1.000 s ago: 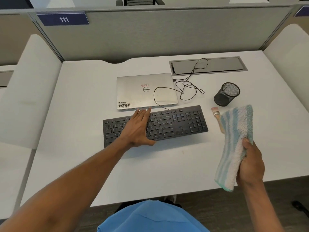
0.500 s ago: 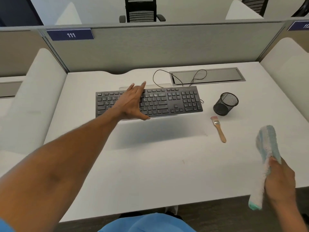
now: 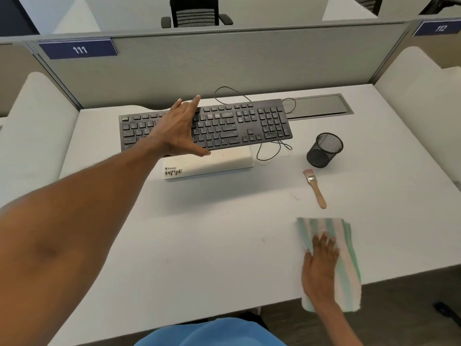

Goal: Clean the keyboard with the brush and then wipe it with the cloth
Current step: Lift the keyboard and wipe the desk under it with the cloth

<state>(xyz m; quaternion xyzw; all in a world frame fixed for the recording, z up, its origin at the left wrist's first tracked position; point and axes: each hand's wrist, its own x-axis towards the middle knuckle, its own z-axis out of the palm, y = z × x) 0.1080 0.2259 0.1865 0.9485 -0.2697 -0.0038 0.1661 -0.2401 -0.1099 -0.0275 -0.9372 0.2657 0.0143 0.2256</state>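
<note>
left hand on the keyboard, right hand flat on the cloth

the left hand (image 3: 178,131) spans the black keyboard (image 3: 249,123) near its left half. the thumb hooks the near edge and the fingers reach across the keys to the far edge, so it grips the board. the keyboard sits tilted over a closed silver laptop (image 3: 214,163) with a sticker on its near left corner. whether it rests on the lid or hangs just above it i cannot tell. the right hand (image 3: 319,268) lies on the striped cloth (image 3: 348,265) with its fingers straight, pressing down and not clutching. the cloth is spread at the front right of the desk (image 3: 199,233), and its near end hangs over the desk edge.

the wooden-handled brush (image 3: 315,188) lies on the desk between the cloth and a black mesh pen cup (image 3: 324,149), touching neither, with its bristles pointing away. a thin black cable (image 3: 270,152) loops out from under the right end of the keyboard. a grey cable hatch (image 3: 319,106) is set into the desk behind the keyboard's right end. a grey partition (image 3: 224,61) closes the back, with blue labels reading 111 (image 3: 79,49) and 112 (image 3: 440,28). an office chair (image 3: 197,11) shows beyond it.
</note>
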